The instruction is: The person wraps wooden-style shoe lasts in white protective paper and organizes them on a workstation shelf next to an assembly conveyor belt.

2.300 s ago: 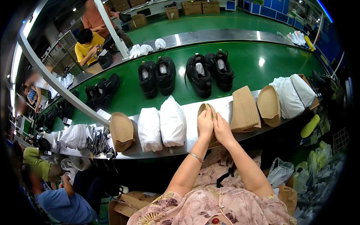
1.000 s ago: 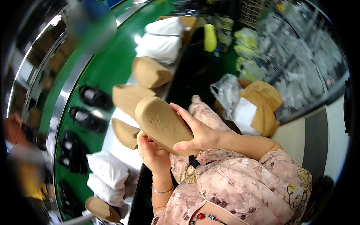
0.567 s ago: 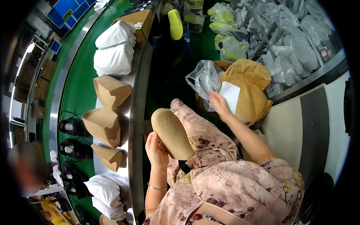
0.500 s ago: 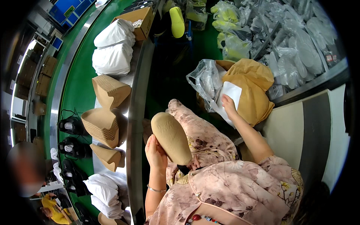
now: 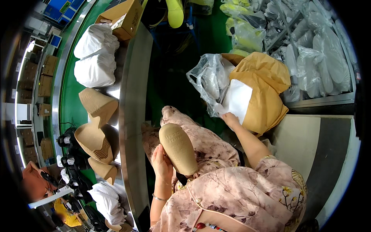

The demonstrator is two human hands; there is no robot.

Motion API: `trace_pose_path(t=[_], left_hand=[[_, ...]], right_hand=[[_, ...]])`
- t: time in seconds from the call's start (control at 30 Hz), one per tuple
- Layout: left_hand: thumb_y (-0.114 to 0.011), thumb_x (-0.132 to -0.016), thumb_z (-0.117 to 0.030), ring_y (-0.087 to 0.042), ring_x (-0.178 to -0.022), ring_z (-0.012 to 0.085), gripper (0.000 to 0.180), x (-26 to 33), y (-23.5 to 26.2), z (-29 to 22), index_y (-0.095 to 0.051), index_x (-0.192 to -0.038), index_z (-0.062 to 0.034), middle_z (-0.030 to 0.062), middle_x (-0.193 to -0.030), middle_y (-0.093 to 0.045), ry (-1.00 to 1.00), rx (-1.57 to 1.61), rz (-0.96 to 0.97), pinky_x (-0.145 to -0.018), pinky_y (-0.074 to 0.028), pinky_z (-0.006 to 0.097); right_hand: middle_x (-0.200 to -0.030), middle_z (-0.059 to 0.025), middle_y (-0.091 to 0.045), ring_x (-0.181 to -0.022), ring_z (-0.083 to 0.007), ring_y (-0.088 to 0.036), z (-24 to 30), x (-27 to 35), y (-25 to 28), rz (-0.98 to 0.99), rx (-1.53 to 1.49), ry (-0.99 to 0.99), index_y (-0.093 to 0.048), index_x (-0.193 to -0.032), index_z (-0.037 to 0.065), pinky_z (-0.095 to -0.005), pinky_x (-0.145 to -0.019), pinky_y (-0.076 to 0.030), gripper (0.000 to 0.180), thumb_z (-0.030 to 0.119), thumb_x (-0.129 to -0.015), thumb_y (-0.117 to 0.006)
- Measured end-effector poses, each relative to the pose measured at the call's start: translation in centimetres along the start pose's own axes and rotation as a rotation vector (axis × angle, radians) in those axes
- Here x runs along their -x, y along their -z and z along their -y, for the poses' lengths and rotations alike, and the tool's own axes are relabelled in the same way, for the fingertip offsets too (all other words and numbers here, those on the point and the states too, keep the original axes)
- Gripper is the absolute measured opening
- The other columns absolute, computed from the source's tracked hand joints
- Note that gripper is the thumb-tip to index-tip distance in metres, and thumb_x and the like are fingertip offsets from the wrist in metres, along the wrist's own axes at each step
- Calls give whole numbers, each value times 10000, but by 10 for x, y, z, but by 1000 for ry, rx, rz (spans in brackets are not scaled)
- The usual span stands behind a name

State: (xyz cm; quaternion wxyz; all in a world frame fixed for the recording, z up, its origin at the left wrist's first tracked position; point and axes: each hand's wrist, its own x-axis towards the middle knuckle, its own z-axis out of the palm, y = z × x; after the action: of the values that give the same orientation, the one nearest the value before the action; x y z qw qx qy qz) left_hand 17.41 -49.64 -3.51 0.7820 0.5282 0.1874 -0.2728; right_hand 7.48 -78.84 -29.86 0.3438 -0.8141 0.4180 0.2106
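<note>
In the head view, the left hand (image 5: 162, 166) held a brown molded insert (image 5: 178, 149) upright above the lap, its fingers pinching the left edge. The right hand (image 5: 232, 121) reached the lower edge of a white sheet (image 5: 237, 99), fingers drawn together; whether they gripped it, one could not tell. The sheet lay against a tan paper bag (image 5: 268, 91), beside a clear plastic bag (image 5: 212, 79).

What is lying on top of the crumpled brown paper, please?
A white sheet lies on the crumpled brown paper, with the right hand at its lower edge and a clear plastic bag beside it. Whatever is beneath the paper is covered.
</note>
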Motion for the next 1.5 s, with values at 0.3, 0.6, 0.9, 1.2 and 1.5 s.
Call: trace_pose_path(t=[0.3, 0.6, 0.9, 1.2, 1.5], left_hand=[[-523, -923, -195, -564, -743, 85, 145, -26, -32, -3, -554, -897, -56, 13, -830, -600, 40, -82, 66, -664, -458, 225], [-580, -882, -133, -571, -815, 114, 71, -60, -20, 37, -537, -859, -82, 16, -868, -598, 108, -37, 92, -735, -465, 266], [-467, -926, -267, -603, -721, 187, 234, -59, 6, 35, -547, -985, -54, 86, -856, -618, 244, 278, 241, -691, -523, 318], [-525, -911, -179, -577, -800, 130, 116, -47, 0, 48, -540, -909, -64, 45, -865, -613, 16, 386, 91, -748, -476, 274], [-528, -913, -180, -545, -759, 125, 113, -81, 28, 93, -538, -895, -68, 18, -810, -585, 60, 399, 183, -738, -451, 276]], right_hand=[[-717, -3, -570, -683, -135, -513, -50, -18, 14, -73, -1084, -147, -633, -783, 59, -305, -628, -391, 155, 214, -768, -638], [-1025, -78, -623, -1016, -187, -557, 107, 159, 112, 251, -1182, 357, -617, -832, 45, -355, -922, -408, 40, 77, -832, -593], [-1177, -155, -517, -1184, -322, -428, 177, 251, 79, -22, 118, 1436, -601, -755, 88, -424, -948, -342, 141, 218, -748, -655], [-1128, -205, -527, -1056, -414, -471, 186, 162, 40, -121, 148, 1154, -537, -1115, 31, -492, -890, -381, 415, 265, -775, -582], [-1044, -307, -520, -986, -466, -533, 189, 190, 73, 154, 619, 1059, -584, -1036, 24, -473, -756, -508, 357, 205, -731, -622]])
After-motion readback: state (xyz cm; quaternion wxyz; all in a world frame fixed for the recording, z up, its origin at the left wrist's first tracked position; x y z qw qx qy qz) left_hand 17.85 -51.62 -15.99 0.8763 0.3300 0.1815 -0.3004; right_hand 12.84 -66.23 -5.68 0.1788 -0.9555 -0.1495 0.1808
